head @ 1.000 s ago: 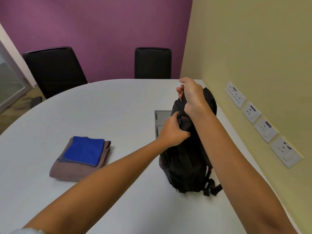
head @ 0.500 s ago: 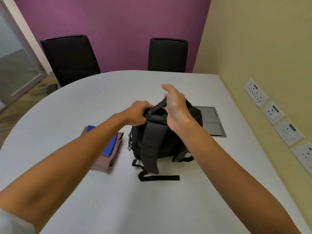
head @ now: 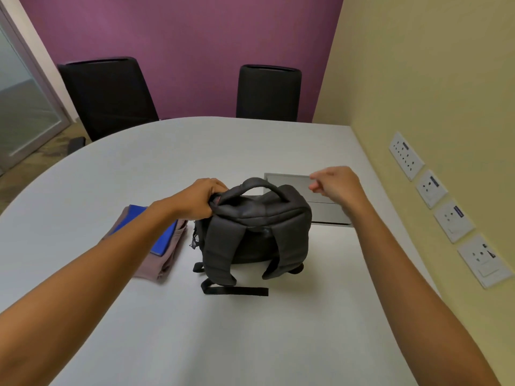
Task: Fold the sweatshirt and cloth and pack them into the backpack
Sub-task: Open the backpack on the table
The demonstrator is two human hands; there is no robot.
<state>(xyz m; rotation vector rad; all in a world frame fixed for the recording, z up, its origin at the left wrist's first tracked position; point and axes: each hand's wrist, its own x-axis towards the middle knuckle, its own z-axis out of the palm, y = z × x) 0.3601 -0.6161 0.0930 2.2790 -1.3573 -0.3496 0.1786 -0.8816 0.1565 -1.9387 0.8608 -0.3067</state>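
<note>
A black backpack (head: pixel 255 232) stands upright in the middle of the white table (head: pixel 250 330), its shoulder straps facing me. My left hand (head: pixel 199 197) grips the bag's top left corner. My right hand (head: pixel 335 185) hovers just right of the carry handle, fingers loosely curled, holding nothing. To the left of the bag lies the folded mauve sweatshirt (head: pixel 164 260) with the folded blue cloth (head: pixel 164 240) on top of it; my left forearm hides much of both.
A grey cable hatch (head: pixel 326 213) is set in the table behind the backpack. Two black chairs (head: pixel 108 96) (head: pixel 269 93) stand at the far edge. Wall sockets (head: pixel 446 204) line the yellow wall on the right. A glass door is at the far left.
The backpack has been turned and set with its straps toward me, closer to the clothes. My right hand has let go of the handle and moved right. My left hand still grips the top.
</note>
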